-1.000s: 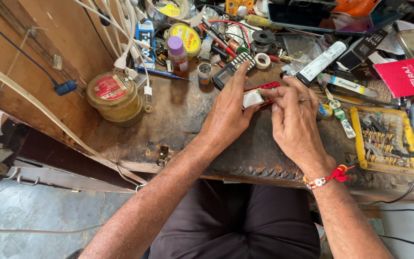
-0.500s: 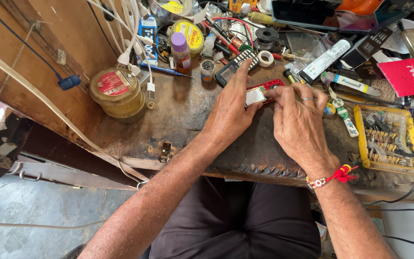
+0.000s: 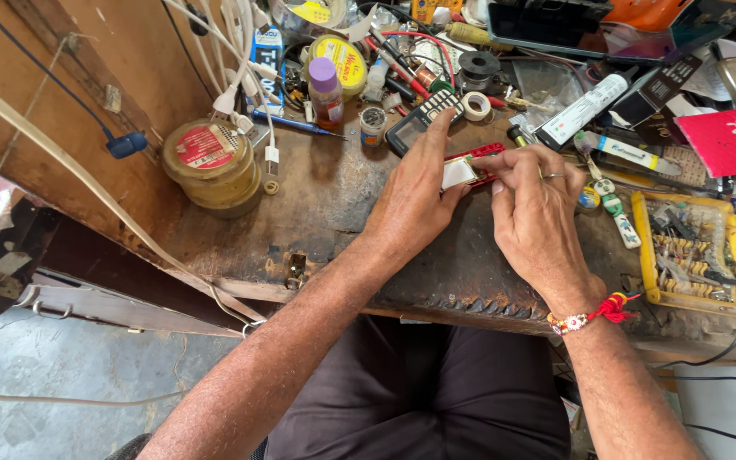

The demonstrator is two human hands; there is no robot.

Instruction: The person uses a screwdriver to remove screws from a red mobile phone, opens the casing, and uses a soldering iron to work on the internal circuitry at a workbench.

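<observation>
Both my hands meet over the worn wooden workbench (image 3: 342, 221). My left hand (image 3: 415, 200) and my right hand (image 3: 538, 213) together hold a small red phone (image 3: 470, 166) with a white part showing on its near end. The fingertips of both hands pinch it from either side, just above the bench top. A red thread bracelet sits on my right wrist. Just beyond my left fingers lies a black keypad phone (image 3: 415, 119).
A stack of tape rolls (image 3: 210, 162) stands at the left. A yellow tray (image 3: 696, 251) of small tools lies at the right. White cables (image 3: 240, 77), a purple-capped bottle (image 3: 325, 89), a white tube (image 3: 581, 111), a red booklet (image 3: 730, 140) and clutter fill the back.
My hands have stayed on the red phone with only small finger shifts. The camera view has moved slightly.
</observation>
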